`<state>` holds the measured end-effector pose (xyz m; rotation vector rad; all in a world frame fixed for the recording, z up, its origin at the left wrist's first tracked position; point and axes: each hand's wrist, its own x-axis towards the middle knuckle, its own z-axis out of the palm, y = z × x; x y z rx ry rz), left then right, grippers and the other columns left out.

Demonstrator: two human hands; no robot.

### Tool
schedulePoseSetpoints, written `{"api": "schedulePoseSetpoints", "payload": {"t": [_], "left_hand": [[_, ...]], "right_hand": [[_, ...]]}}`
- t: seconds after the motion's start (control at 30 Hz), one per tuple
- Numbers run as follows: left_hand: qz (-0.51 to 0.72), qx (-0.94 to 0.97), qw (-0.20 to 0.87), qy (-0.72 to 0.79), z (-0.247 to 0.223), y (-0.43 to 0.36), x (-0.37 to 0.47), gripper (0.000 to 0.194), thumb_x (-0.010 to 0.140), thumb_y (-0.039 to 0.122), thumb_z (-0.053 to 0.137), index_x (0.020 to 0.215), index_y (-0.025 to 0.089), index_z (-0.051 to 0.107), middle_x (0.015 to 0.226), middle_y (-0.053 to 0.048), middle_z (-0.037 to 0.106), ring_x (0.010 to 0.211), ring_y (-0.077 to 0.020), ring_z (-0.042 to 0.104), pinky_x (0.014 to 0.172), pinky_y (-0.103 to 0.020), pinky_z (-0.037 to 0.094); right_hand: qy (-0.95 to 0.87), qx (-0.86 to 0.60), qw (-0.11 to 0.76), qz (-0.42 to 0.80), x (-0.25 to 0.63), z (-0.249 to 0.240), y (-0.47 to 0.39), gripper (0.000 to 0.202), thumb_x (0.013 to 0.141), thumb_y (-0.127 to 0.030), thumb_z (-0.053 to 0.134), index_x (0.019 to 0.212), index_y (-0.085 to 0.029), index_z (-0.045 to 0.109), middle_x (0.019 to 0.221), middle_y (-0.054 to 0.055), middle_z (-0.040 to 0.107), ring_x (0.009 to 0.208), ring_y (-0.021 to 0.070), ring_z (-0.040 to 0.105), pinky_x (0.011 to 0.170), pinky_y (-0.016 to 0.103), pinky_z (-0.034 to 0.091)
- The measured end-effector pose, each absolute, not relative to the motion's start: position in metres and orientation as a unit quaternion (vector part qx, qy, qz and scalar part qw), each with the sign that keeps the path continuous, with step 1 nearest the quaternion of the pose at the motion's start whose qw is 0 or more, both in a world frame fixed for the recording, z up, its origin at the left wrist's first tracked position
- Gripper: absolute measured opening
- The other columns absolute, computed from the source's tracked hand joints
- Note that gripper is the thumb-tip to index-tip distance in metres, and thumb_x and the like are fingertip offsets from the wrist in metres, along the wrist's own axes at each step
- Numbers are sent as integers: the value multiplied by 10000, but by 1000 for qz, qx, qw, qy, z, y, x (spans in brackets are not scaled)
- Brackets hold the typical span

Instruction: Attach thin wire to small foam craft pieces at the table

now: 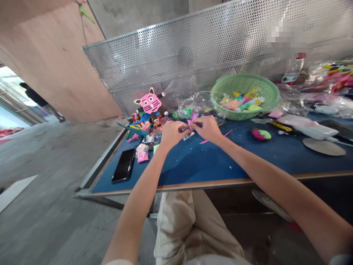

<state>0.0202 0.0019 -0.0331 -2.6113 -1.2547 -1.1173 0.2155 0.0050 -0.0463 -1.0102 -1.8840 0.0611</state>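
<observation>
My left hand (pixel 173 134) and my right hand (pixel 207 127) meet over the blue table, fingertips almost touching. Both are closed in a pinch around a small dark piece (pixel 182 129), mostly hidden by the fingers. Purple clay (pixel 193 117) shows just above the right fingertips; whether it joins the dark piece I cannot tell. Under the right wrist lies a thin pink strip (pixel 228 133). Left of my hands stands a clay figure with a pink cat face (pixel 149 102), among several other small clay figures, one of them teal (pixel 138 133).
A green basket (pixel 245 114) of colourful clay pieces stands behind my right hand. At the left lie a phone (pixel 123 165) and a bag of pink clay (pixel 142 156). A pink-and-green lump (pixel 261 134), a yellow-handled knife (pixel 281 127) and a bottle (pixel 291 73) are right. Perforated metal (pixel 160 55) borders the back.
</observation>
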Motion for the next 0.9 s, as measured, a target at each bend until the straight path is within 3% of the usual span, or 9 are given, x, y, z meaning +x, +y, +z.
{"api": "schedulePoseSetpoints", "payload": {"t": [0.2, 0.57, 0.9], "left_hand": [[-397, -838, -70, -368, -33, -5, 21, 275, 892, 283, 664, 1149, 219, 738, 1010, -39, 791, 888, -191, 740, 845, -323, 570], [-410, -821, -12, -397, -40, 0, 27, 123, 923, 314, 652, 935, 202, 701, 873, -28, 767, 792, -176, 714, 759, -303, 538], [-404, -834, 22, -376, -40, 0, 25, 140, 961, 339, 595, 938, 208, 640, 855, -28, 726, 788, -177, 679, 771, -316, 511]], "right_hand": [[-747, -408, 519, 80, 221, -46, 9, 262, 912, -416, 634, 830, -233, 801, 740, 21, 750, 625, 166, 618, 658, 314, 438], [-769, -393, 501, 53, 219, -42, 3, 219, 911, -333, 642, 781, -226, 782, 678, 7, 715, 602, 150, 583, 642, 309, 401], [-771, -396, 496, 48, 218, -42, 3, 283, 944, -417, 610, 780, -251, 772, 684, -5, 720, 615, 154, 581, 686, 328, 412]]}}
